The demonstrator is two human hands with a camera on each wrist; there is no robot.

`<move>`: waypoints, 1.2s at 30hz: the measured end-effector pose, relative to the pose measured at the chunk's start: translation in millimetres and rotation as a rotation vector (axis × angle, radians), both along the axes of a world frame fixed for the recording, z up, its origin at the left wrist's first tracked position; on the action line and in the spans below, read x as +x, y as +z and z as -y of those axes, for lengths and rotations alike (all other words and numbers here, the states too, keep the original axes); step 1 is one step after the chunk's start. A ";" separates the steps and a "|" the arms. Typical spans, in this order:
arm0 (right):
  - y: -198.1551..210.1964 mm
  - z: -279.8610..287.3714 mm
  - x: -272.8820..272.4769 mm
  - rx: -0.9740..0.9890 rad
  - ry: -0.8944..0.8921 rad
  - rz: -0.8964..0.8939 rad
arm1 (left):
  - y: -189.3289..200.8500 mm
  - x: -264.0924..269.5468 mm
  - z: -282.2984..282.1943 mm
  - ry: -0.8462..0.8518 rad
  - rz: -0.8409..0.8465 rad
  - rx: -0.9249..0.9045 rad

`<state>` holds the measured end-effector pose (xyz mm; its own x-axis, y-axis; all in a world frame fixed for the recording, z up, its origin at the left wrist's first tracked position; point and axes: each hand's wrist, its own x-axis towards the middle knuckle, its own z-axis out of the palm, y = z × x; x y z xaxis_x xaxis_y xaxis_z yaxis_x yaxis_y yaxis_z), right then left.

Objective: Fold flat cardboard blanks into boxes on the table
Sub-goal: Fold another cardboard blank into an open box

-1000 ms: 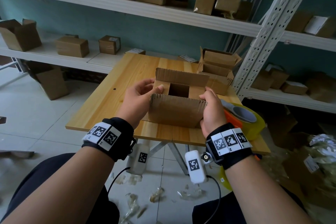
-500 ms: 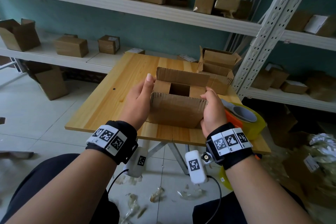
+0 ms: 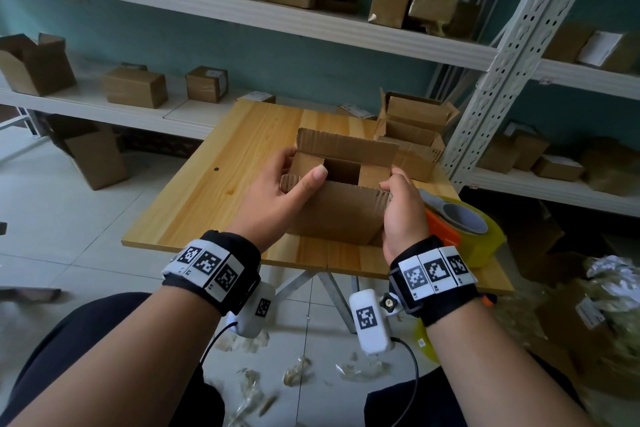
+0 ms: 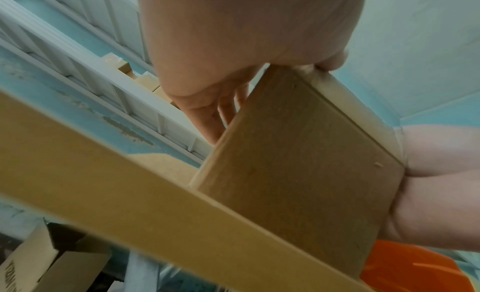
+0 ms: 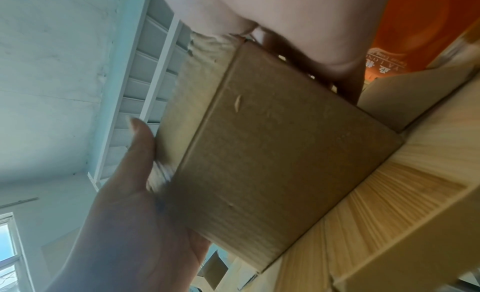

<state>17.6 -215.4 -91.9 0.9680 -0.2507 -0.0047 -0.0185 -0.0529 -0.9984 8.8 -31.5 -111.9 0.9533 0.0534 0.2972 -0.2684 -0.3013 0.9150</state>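
Observation:
A brown cardboard box stands on the wooden table with its top unclosed. Both short flaps lie folded inward, and the far long flap stands upright. My left hand holds the box's near left corner, thumb over the near flap's edge and fingers round the left side. My right hand grips the near right corner. In the left wrist view the box sits between my left hand and right hand. The right wrist view shows the box from below.
An orange tape dispenser with a yellowish roll lies just right of my right hand. Two unclosed boxes stand at the table's back right corner. A white rack post rises to the right, and shelves behind hold several boxes.
My left hand left the inner left flap, lifted flat beside the box, then came back with its thumb over the near flap's edge. The right hand and box barely moved.

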 end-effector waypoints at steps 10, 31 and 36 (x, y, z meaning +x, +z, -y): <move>2.8 -1.2 -3.4 -0.045 -0.012 -0.017 | 2.2 3.1 3.5 0.054 -0.010 -0.007; 9.3 -2.6 -8.5 -0.122 0.008 -0.018 | -4.3 22.2 -7.6 0.008 -0.095 -0.001; 7.7 -0.3 -7.3 -0.132 0.026 -0.027 | 1.6 23.4 -14.5 -0.089 -0.197 -0.105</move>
